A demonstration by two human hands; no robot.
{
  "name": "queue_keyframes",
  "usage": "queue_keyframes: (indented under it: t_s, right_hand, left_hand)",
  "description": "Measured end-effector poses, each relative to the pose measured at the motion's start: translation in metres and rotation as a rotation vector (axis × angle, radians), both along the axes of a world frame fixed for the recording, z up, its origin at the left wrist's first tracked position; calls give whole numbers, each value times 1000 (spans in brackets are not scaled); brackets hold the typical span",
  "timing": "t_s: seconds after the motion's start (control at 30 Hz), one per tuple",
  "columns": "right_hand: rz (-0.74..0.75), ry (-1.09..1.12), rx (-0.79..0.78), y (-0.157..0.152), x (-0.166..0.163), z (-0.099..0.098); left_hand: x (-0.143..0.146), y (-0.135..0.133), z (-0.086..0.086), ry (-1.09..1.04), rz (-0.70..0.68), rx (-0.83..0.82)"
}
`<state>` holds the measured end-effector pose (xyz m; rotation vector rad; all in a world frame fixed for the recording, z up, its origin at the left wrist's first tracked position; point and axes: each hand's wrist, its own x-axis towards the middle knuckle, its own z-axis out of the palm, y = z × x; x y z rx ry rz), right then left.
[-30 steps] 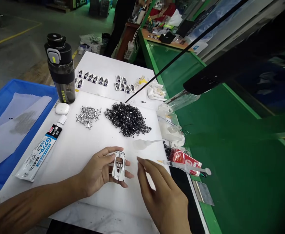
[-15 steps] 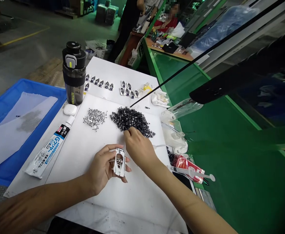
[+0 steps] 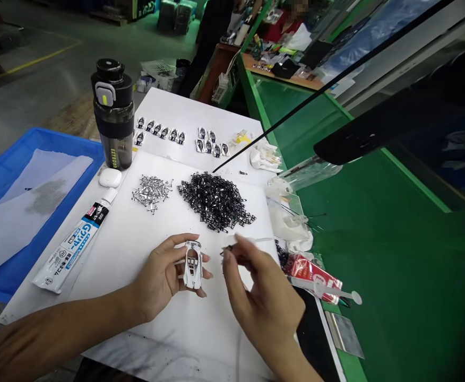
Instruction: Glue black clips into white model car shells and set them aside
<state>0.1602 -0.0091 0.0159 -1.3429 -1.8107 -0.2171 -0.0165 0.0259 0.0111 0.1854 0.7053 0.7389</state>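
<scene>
Left hand (image 3: 158, 278): palm turned up, fingers curled, firmly gripping a white model car body (image 3: 193, 263).
Right hand (image 3: 262, 289): raised just beside it, pinching a tiny dark part (image 3: 226, 252).

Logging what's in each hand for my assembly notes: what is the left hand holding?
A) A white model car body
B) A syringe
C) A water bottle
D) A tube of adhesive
A. The left hand cradles the white model car body against its fingers.
</scene>
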Motion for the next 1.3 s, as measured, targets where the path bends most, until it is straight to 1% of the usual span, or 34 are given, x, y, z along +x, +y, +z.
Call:
queue_keyframes:
  t_s: [0.13,0.3,0.37,0.57,0.8,0.97,1.07,1.17,1.23,1.3]
  right_hand:
    - [93,14,18,-21,-6,-6]
    - [144,-4,0,-27,-8,-18]
    - [159,-6,24,-28,-10,-21]
    - [123,17,-1,-30,-12,-26]
    - [80,-182,-8,-36,-11,-27]
    - [60,-226,-20,-33,-15,-22]
    - [67,-153,-43,-31,-18,-19]
    - [102,-4,-80,-29,-16,-19]
    - [69,105,-76,-28,-13,-22]
    - [-11,211,-85,-29,-11,-25]
  left_hand:
    - [2,-1,-2,20,6,-43]
    - [3,-1,-2,50,9,-81]
    - [3,-2,-1,65,9,-84]
    - [4,-4,-2,88,22,-87]
    - [5,-4,-6,93,29,-97]
    - [5,-4,-7,78,47,-98]
    - [5,-3,-6,76,48,-92]
    - [4,-3,-3,81,43,-71]
    - [3,-3,-1,78,43,-30]
    - [3,-3,0,85,65,43]
